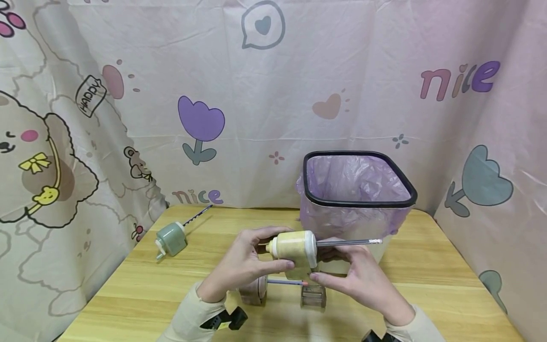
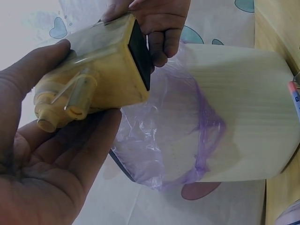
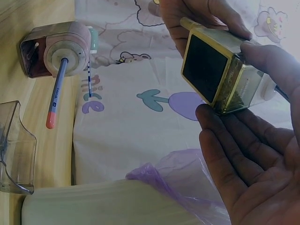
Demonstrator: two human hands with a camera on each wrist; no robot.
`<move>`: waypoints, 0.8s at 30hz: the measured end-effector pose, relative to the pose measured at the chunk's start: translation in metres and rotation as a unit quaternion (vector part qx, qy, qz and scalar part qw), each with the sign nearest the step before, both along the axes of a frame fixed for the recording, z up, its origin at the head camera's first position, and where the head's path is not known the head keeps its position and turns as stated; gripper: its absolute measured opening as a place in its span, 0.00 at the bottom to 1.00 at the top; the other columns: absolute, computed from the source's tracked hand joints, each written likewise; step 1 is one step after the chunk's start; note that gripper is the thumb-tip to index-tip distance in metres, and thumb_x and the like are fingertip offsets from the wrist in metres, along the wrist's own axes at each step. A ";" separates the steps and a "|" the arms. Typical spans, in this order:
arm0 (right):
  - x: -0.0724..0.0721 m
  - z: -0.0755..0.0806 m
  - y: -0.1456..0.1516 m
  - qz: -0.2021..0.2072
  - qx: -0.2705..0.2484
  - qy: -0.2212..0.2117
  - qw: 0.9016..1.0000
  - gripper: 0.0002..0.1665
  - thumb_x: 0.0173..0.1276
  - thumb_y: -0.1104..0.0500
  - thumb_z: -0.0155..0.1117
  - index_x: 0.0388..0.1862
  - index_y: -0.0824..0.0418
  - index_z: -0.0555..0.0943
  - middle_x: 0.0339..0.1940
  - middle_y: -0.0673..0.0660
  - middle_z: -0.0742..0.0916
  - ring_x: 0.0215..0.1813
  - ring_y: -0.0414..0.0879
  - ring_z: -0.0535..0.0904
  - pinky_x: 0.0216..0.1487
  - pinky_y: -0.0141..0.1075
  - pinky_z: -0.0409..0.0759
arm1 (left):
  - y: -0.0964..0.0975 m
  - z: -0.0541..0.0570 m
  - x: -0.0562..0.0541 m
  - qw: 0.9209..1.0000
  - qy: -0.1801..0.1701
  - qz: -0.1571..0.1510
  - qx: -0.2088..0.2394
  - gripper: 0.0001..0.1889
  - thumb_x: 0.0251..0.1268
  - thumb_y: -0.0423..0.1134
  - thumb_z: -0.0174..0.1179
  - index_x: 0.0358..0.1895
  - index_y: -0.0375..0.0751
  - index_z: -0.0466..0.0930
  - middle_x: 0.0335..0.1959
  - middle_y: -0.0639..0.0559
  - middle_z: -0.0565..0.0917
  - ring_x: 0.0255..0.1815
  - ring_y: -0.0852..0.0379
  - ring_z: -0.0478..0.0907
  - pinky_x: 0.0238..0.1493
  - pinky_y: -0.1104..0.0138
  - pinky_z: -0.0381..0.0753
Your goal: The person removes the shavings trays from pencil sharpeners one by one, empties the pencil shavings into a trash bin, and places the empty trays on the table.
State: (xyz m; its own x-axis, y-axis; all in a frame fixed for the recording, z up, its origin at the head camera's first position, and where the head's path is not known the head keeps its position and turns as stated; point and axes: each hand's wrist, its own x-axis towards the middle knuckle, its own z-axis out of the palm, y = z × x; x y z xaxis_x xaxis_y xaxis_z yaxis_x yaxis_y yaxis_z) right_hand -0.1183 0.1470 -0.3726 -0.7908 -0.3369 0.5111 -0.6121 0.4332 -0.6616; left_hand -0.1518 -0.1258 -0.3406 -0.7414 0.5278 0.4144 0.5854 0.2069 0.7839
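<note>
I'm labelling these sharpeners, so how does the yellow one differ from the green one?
The yellow sharpener is held between the left hand and right hand; the green sharpener rests on the table. The yellow one holds a grey pencil; the green one, a striped pencil. Both have a pencil sticking out.
</note>
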 end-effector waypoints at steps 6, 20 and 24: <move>0.000 0.000 0.001 0.002 0.004 0.000 1.000 0.27 0.63 0.50 0.84 0.60 0.43 0.86 0.48 0.37 0.92 0.48 0.34 0.90 0.53 0.35 0.90 | -0.001 0.000 0.000 1.000 0.001 -0.003 -0.010 0.28 0.60 0.41 0.81 0.65 0.49 0.86 0.55 0.51 0.92 0.44 0.61 0.87 0.47 0.65 0.91; 0.000 0.000 0.000 0.004 0.000 0.019 1.000 0.26 0.63 0.51 0.85 0.59 0.44 0.86 0.47 0.37 0.93 0.48 0.34 0.90 0.53 0.35 0.90 | -0.002 0.001 0.001 1.000 0.017 0.004 0.001 0.29 0.58 0.41 0.82 0.64 0.47 0.87 0.56 0.50 0.92 0.45 0.62 0.88 0.48 0.65 0.92; 0.000 -0.001 0.001 0.013 -0.003 0.015 1.000 0.26 0.63 0.51 0.84 0.60 0.45 0.86 0.48 0.38 0.93 0.48 0.35 0.90 0.53 0.34 0.90 | -0.002 0.000 0.000 1.000 0.019 -0.002 0.002 0.28 0.58 0.41 0.82 0.64 0.47 0.87 0.55 0.50 0.92 0.45 0.61 0.88 0.46 0.65 0.91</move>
